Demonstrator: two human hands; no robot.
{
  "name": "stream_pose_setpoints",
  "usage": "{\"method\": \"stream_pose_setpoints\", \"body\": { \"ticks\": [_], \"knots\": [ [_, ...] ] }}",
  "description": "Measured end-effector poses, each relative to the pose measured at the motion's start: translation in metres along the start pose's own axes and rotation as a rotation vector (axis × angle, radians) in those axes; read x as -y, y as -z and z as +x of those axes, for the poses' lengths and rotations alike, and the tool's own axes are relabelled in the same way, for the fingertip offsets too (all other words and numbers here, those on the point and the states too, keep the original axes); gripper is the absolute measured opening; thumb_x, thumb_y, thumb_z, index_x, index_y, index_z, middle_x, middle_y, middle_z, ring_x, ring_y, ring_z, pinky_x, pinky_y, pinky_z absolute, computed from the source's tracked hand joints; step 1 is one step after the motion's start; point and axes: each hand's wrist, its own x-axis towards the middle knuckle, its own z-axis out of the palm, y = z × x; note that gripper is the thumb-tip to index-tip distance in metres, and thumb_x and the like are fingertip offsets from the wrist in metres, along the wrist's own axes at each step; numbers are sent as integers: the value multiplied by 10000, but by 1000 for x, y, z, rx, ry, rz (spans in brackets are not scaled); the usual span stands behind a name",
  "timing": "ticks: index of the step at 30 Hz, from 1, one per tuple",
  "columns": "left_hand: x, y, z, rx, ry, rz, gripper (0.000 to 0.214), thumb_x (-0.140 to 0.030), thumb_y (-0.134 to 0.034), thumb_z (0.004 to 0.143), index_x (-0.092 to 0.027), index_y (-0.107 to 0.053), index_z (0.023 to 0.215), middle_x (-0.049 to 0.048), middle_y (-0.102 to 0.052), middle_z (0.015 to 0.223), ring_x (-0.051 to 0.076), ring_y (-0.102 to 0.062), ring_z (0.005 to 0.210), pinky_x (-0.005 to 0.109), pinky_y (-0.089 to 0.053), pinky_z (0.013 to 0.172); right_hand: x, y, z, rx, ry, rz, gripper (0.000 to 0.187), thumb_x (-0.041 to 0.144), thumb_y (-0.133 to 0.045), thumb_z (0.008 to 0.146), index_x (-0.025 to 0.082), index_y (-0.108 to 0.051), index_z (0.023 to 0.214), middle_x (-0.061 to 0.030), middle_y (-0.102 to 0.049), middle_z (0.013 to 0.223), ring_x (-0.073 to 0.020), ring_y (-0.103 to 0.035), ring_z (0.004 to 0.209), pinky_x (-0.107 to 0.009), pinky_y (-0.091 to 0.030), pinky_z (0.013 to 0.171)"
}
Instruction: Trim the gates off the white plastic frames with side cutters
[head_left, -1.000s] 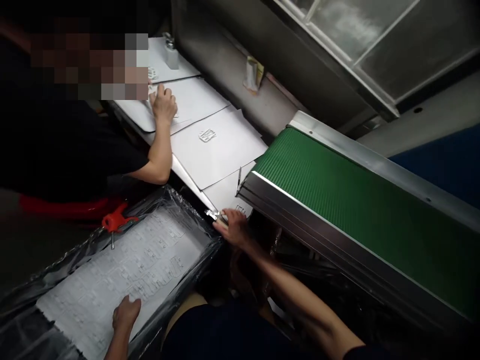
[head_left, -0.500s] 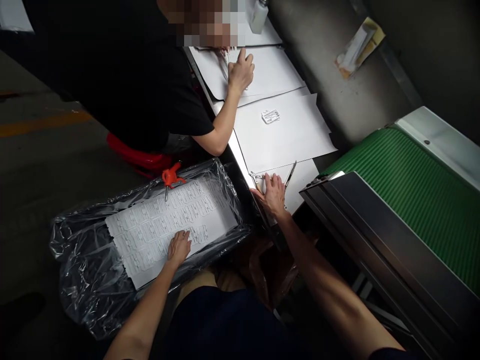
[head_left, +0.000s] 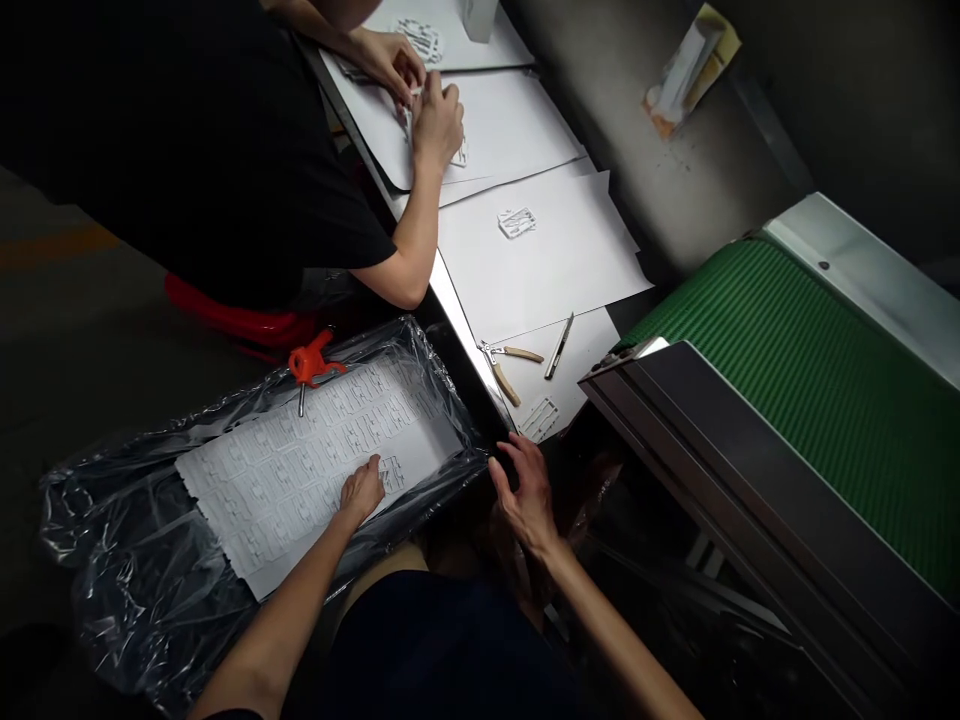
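My left hand rests flat on a stack of white die-cut sheets, near a strip of torn cut-outs. The stack lies in a bin lined with clear plastic film. My right hand hangs empty, fingers apart, just off the table edge. Above it, a pair of wooden-handled nippers and a craft knife lie on a white sheet, beside a small white cut piece. A co-worker's two hands work a white piece farther along the table.
An orange clamp sits on the bin's rim. A green conveyor belt in a steel frame runs along the right. A red stool stands under the co-worker. A white bottle and a paper packet lie beyond.
My right hand has let go of the nippers, which now lie on the sheet, and has drawn back toward me. The view has swung and widened. The co-worker's second hand has come into view.
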Motion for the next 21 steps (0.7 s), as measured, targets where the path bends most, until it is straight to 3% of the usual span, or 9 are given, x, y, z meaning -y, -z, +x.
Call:
{"method": "stream_pose_setpoints", "body": {
  "ticks": [7,12,17,21],
  "knots": [
    [-23,4,19,17,90,-87,292,-282,-547,869,-137,-524,1121,100,-534,1126,247,-531,998,448,-451,835,2,6,-34,62,-186,59,266,334,-478,887,199,-574,1095,-96,-512,1243,-227,-403,1228,-449,-385,1006],
    [-22,20,13,80,69,-255,244,-278,-553,857,-139,-525,1056,62,-568,956,202,-563,832,391,-467,750,-2,14,-39,0,-216,83,249,333,-477,885,196,-590,1059,-94,-537,1216,-225,-423,1212,-453,-380,1010],
    [-32,74,-10,173,-71,-530,172,-270,-514,831,-177,-439,955,-17,-527,713,169,-575,714,318,-461,706,5,20,-41,-26,-232,155,230,318,-470,881,200,-613,1017,-93,-601,1120,-220,-491,1147,-432,-405,990],
    [-76,130,-42,378,-329,-677,276,-378,-595,755,-217,-406,875,-31,-551,713,171,-590,710,290,-469,696,23,32,-31,45,-227,239,285,343,-482,868,195,-592,1085,-93,-597,1144,-202,-530,1101,-360,-421,961]
  ]
}}
